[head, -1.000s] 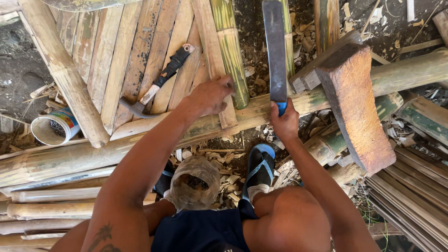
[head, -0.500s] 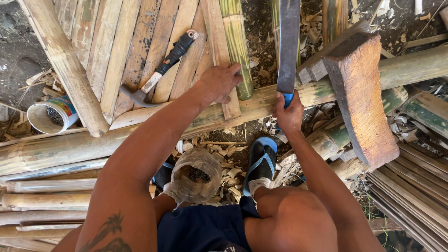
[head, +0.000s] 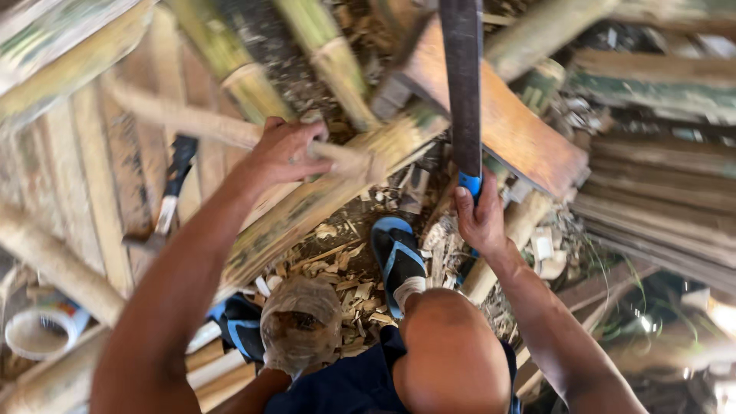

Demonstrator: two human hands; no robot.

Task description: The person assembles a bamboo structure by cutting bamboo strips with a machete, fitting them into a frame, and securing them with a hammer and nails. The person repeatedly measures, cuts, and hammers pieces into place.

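My left hand (head: pixel 287 149) is wrapped over a pale bamboo strip (head: pixel 230 130), grip pressed together around it where it crosses the thick bamboo pole (head: pixel 322 195) that slants across in front of my knees. My right hand (head: pixel 479 222) is closed on the blue handle (head: pixel 469 184) of a long dark blade (head: pixel 462 84), which stands straight up and away from me, its tip out of sight past the top edge. The strip lies above the pole, just ahead of my sandal (head: pixel 399 261), with wood chips (head: pixel 345 276) littering the ground under it. I judge the strip light, stiff along its length but springy, with sharp split edges, so it wants holding near the crossing point where the pole backs it. The blade looks heavy toward the front, and its handle is the only safe place to take it. The hammer (head: pixel 169 199) lies on the flat slats (head: pixel 92 176) to my left, untouched, and a white tub (head: pixel 38 333) sits low at the left edge. Against half a second ago, my head has dropped closer and swung: the pole now runs steeply uphill across the view, the slab of wood (head: pixel 521 130) has slid behind the blade, and my left hand has shifted from resting flat on the slats to gripping the strip.
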